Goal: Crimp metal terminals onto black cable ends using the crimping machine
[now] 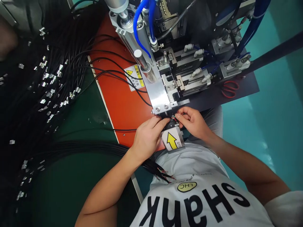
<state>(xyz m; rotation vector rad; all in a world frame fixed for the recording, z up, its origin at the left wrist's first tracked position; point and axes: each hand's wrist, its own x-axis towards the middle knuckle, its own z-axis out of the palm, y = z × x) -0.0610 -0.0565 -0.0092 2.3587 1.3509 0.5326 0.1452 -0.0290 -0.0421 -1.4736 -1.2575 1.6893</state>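
My left hand (148,134) and my right hand (193,121) meet at the front of a small metal machine (165,82), just under its silver plate. Both pinch the stripped end of a thin black cable (172,119), whose coloured wire tips show between my fingertips. Just below my hands sits a white guide block with a yellow arrow (172,140). A bundle of black cables (94,148) runs under my left forearm, and its stripped ends (163,173) rest at my shirt.
The machine stands on an orange plate (118,94) with a yellow warning label (134,77). Blue air hoses (139,22) loop above it. Red scissors (229,89) lie at the right. A heap of black cables with metal clips (47,88) covers the green mat at the left.
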